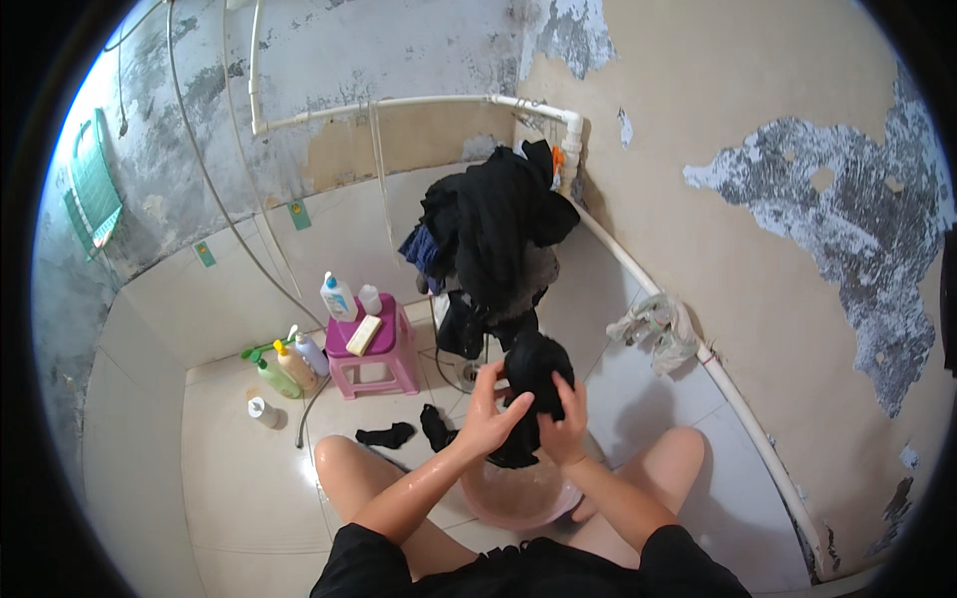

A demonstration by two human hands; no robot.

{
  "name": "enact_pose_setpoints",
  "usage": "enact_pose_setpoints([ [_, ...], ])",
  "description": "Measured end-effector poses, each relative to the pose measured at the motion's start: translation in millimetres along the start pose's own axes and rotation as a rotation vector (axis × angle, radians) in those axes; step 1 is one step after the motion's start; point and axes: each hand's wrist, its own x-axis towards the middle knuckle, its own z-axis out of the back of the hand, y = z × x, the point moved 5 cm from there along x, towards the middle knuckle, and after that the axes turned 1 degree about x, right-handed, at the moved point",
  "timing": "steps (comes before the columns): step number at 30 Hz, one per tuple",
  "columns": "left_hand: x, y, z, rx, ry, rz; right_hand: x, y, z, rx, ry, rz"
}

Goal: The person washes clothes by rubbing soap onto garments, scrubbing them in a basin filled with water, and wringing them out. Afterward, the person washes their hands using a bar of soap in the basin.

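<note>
Between my two hands is a wet-looking black cloth garment (537, 366), held up above a pink basin (572, 508). My left hand (493, 418) grips its left side, thumb across the front. On the right edge of the cloth, the fingers of my right hand (566, 418) press into the fabric. A lower part of the garment hangs down to the basin's far side. Cloudy water (519, 489) fills the basin between my knees. Two small black cloth pieces, probably socks, lie on the tiles: one sock (385, 435) further left, another sock (434, 427) near my left forearm.
A heap of dark clothes (493, 232) rises beyond my hands. On a pink plastic stool (374, 366) stand a pump bottle (338, 299), a cup (369, 299) and a soap bar (364, 335). Several bottles (291, 366) crowd the floor beside it. A white pipe (628, 258) runs along the right wall.
</note>
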Motion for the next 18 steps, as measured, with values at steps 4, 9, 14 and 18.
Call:
enact_pose_setpoints([
  [4,29.5,4.2,46.4,0.255,-0.116,-0.228,104.6,39.2,12.9,-0.120,-0.094,0.108],
  [9,39.6,82.0,86.9,0.330,-0.224,-0.077,263.9,84.5,-1.6,-0.117,-0.054,0.328],
  [14,65.8,100.2,74.3,0.244,-0.168,-0.007,347.8,36.1,-80.5,-0.611,0.176,0.301],
  [18,64.1,84.9,77.7,0.427,-0.083,-0.153,289.4,10.4,-105.4,-0.609,0.311,0.038],
])
